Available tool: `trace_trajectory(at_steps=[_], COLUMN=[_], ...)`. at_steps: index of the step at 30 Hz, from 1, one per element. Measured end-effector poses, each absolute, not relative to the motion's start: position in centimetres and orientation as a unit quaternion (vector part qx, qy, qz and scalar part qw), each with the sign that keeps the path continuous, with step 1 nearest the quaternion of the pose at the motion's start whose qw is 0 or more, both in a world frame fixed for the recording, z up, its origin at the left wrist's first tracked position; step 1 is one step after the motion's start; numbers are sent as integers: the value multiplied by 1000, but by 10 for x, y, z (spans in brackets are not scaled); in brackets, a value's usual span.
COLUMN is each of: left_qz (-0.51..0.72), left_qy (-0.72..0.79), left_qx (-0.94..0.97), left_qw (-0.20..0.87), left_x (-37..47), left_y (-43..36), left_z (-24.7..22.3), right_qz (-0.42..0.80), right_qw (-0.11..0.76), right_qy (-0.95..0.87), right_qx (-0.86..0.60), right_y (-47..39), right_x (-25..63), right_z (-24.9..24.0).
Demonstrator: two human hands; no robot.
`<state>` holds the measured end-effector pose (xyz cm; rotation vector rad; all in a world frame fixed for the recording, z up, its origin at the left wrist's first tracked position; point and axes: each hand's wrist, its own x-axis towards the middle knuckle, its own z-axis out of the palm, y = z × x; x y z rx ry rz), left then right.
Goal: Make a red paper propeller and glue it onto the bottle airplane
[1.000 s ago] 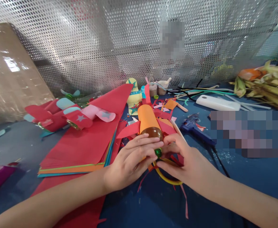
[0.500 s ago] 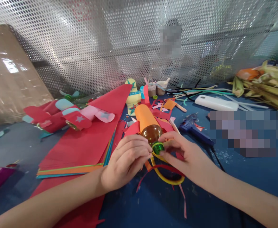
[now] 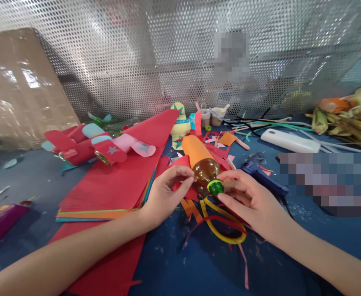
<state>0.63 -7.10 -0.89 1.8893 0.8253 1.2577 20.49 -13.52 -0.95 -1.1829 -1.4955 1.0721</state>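
Note:
A plastic bottle (image 3: 205, 169), wrapped in orange paper (image 3: 195, 149) with red paper at its sides, lies on the table with its green cap (image 3: 215, 187) toward me. My right hand (image 3: 245, 195) has its thumb and fingers curled about the capped end from the right. To the left of the bottle's shoulder is my left hand (image 3: 171, 195), thumb and forefinger pinched together; anything between the tips is too small to make out. Under the capped end lie a yellow loop (image 3: 225, 236) and red and orange paper strips.
Red paper sheets (image 3: 106, 189) are stacked on the left, beside a paper-covered red plane (image 3: 81, 148). A blue glue gun (image 3: 262, 174) and a white device (image 3: 289, 140) lie on the right. A cardboard box (image 3: 29, 90) stands at the back left, before a perforated metal screen (image 3: 168, 53).
My left hand has drawn away from the cap to the left, its fingers now in a pinch. The right hand stays at the capped end. The whole view has shifted slightly.

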Motion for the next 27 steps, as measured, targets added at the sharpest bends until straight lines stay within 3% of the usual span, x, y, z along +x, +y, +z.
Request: trace_trajectory(at_steps=[7, 17, 22, 27], left_qz=[473, 336, 323, 288], left_qy=[251, 243, 241, 197], left_qx=[829, 909, 915, 937], left_qw=[162, 35, 29, 35], left_x=[2, -1, 1, 2], left_y=[-72, -57, -59, -63], left_z=[-5, -10, -11, -8], right_qz=[407, 366, 359, 214], right_qw=[488, 508, 407, 309], right_qy=[-594, -596, -677, -743], right_qx=[-494, -502, -498, -554], right_y=[-135, -129, -123, -131], right_x=[203, 205, 211, 214], right_z=[-2, -5, -12, 4])
